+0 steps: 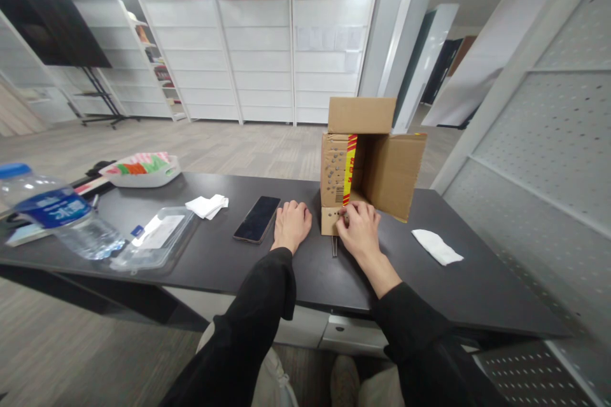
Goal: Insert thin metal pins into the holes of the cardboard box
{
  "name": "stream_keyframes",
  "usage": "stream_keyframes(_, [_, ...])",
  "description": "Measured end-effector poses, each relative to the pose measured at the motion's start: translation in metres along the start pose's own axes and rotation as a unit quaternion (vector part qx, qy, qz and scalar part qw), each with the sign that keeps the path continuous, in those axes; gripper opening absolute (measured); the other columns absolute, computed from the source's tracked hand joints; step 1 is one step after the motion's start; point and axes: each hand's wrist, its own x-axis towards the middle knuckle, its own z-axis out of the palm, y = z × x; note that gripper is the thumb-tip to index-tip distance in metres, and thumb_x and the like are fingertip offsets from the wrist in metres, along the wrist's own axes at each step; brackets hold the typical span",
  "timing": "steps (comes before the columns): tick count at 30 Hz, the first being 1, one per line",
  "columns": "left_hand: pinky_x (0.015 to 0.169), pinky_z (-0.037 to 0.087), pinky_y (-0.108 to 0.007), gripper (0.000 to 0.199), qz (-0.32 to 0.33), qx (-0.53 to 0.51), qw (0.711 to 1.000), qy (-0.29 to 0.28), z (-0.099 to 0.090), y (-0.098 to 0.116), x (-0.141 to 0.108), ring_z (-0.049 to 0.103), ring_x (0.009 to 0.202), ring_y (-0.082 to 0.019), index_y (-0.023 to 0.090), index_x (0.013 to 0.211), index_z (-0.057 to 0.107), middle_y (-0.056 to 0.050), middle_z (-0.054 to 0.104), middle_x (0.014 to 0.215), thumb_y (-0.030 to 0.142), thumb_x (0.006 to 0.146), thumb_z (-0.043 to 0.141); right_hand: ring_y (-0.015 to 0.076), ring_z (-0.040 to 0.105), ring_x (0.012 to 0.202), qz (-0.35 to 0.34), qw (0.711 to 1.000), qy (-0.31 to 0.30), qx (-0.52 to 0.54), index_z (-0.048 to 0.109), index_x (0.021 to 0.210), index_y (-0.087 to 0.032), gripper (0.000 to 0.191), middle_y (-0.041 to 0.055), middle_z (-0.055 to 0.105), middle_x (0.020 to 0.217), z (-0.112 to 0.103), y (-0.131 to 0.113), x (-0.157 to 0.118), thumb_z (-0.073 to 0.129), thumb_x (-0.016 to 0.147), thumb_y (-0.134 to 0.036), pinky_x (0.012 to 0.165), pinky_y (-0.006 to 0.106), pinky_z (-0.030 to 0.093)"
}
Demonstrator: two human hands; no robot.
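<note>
An open cardboard box stands on its side on the dark desk, its flaps spread. Small grey round spots dot its left face, and a few dark ones sit on the low front flap. My right hand is at that flap, thumb and fingertips pinched together against it; whatever is between them is too small to make out. Metal tweezers lie just below the flap. My left hand rests on the desk with its fingers curled in, between the box and a black phone, apparently holding nothing.
To the left are a clear plastic case, a tilted water bottle, folded tissues and a white basket with colourful packets. Another tissue lies right of the box. A perforated panel borders the desk's right side.
</note>
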Motion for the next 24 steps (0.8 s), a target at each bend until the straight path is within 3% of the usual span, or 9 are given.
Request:
stream_keyframes(18, [0.089, 0.039, -0.038, 0.028, 0.001, 0.008, 1.000, -0.004, 0.0016, -0.0003, 0.0012, 0.053, 0.106, -0.025, 0.020, 0.100, 0.064, -0.010, 0.064, 0.104, 0.030, 0.097, 0.039, 0.0287, 0.046, 0.098, 0.010, 1.000, -0.001, 0.001, 0.058, 0.087, -0.020, 0.008, 0.0101, 0.060, 0.099, -0.0006, -0.0021, 0.0013, 0.052, 0.081, -0.022, 0.084, 0.042, 0.034])
stream_keyframes(24, [0.089, 0.038, -0.038, 0.028, 0.001, 0.010, 1.000, -0.004, 0.0002, 0.0002, 0.0007, 0.053, 0.107, -0.024, 0.021, 0.100, 0.064, -0.010, 0.064, 0.106, 0.031, 0.097, 0.038, 0.0275, 0.049, 0.097, 0.004, 0.999, 0.024, 0.025, 0.056, 0.087, -0.021, 0.007, 0.0083, 0.063, 0.094, -0.0045, -0.0046, 0.0003, 0.051, 0.084, -0.023, 0.085, 0.040, 0.033])
